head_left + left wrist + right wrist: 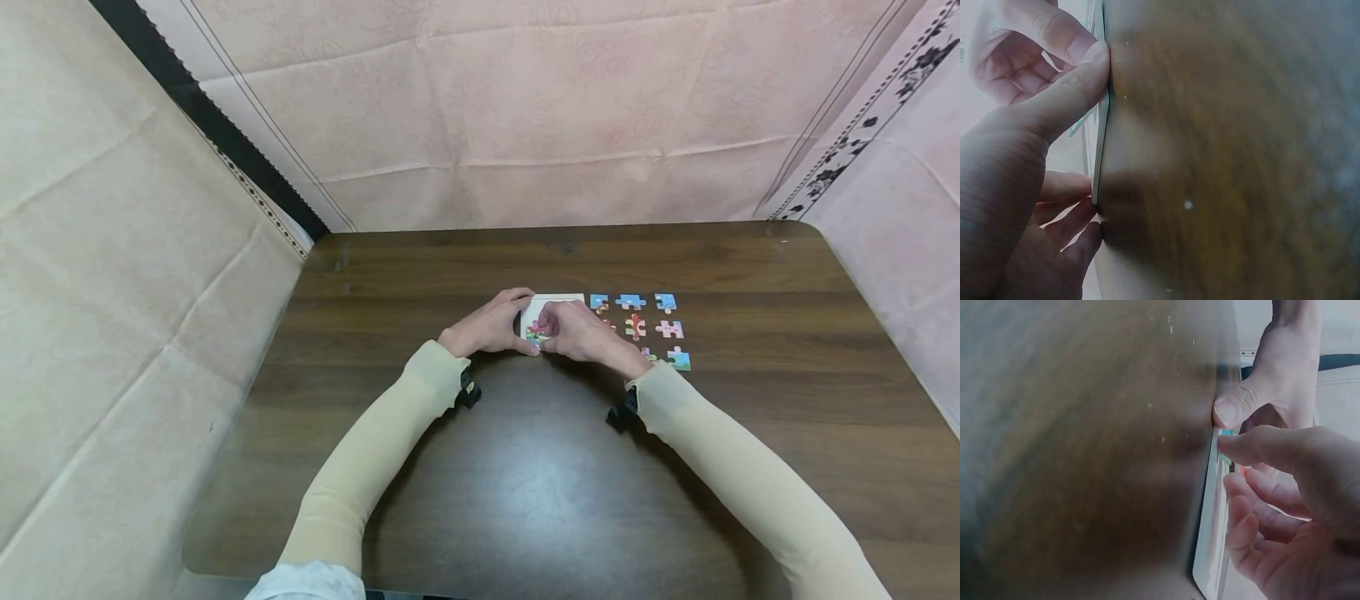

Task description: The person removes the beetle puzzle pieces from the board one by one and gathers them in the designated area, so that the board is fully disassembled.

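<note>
A shallow white puzzle tray lies flat on the table, with colourful puzzle pieces in its lower left part. My left hand grips the tray's left end, the thumb at the near edge and the fingers around the far side. Over the tray's near part, my right hand bends its thumb and fingers around a small puzzle piece, which they mostly cover. Seen from the right wrist, the two thumbs sit close together by the tray's rim.
Loose jigsaw pieces stand in rows right of the tray, among them a blue one, a red one, a pink one and a blue-green one. My right hand partly hides some. Cloth hangs behind the wooden table.
</note>
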Available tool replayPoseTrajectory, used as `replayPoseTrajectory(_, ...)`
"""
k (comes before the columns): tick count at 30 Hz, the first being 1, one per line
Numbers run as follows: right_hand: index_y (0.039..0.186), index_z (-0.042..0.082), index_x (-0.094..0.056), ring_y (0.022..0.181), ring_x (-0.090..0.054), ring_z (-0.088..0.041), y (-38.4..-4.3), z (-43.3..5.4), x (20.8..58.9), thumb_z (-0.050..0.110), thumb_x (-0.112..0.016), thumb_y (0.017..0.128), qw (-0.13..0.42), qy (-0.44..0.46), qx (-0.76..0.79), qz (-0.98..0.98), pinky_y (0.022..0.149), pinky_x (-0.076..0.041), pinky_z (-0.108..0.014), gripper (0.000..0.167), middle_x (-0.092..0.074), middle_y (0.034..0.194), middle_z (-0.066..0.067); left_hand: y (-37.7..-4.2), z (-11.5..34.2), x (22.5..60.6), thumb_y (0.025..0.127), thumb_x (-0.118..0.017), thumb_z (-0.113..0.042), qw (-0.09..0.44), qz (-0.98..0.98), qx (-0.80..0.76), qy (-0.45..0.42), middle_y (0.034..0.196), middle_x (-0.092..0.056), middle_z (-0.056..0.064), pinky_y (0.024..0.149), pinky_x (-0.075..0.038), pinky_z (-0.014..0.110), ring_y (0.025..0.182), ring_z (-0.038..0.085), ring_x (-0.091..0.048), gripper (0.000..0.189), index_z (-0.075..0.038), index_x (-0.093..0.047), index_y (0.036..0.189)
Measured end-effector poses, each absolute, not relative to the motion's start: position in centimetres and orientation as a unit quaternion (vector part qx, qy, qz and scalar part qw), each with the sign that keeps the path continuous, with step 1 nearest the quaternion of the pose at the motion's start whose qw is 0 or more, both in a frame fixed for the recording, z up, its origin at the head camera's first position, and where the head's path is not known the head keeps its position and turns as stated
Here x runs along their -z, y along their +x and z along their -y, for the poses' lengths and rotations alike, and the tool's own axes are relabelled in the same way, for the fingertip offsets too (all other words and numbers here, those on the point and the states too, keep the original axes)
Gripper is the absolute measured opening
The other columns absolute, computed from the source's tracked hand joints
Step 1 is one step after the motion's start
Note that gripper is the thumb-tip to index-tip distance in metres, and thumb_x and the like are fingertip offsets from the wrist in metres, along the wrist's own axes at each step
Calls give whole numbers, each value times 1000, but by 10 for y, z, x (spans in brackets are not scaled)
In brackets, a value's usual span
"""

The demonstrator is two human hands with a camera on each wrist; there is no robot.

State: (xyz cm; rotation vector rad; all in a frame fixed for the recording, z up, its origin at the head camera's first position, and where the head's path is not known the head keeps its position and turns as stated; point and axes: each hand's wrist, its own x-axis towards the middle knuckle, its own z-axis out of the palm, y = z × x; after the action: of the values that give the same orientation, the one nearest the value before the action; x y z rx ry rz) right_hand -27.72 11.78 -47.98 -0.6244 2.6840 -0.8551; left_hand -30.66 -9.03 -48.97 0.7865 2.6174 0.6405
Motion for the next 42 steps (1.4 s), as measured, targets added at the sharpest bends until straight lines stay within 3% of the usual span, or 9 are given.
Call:
replayPoseTrajectory(18, 111, -1, -76, 93, -74, -26, -272, -120, 482, 11, -89, 84, 66, -216, 281, -933, 87, -62, -43, 33, -81, 105, -16, -305, 90, 487, 90, -91, -43, 169, -922, -218, 272, 178, -32, 8, 134, -35, 47, 165, 28, -31, 92, -10, -47, 164)
replayPoseTrajectory(31, 112, -1, -75, 84, -65, -22, -258, -159, 484, 9, -83, 87, 59, -197, 317, -926, 80, -57, -38, 28, -77, 98, -14, -305, 88, 488, 91, -89, -49, 170, -930, -190, 265, 181, -27, 7, 136, -31, 44, 168, 26, -26, 102, -6, -38, 169)
replayPoseTrajectory(42, 109, 1, -78, 88, -61, -25, -243, -194, 487, 8, -87, 86, 28, -193, 313, -929, 80, -52, -35, 26, -73, 97, -13, -306, 88, 488, 91, -89, -49, 168, -932, -182, 265, 181, -28, 7, 136, -33, 44, 167, 26, -29, 103, -6, -37, 169)
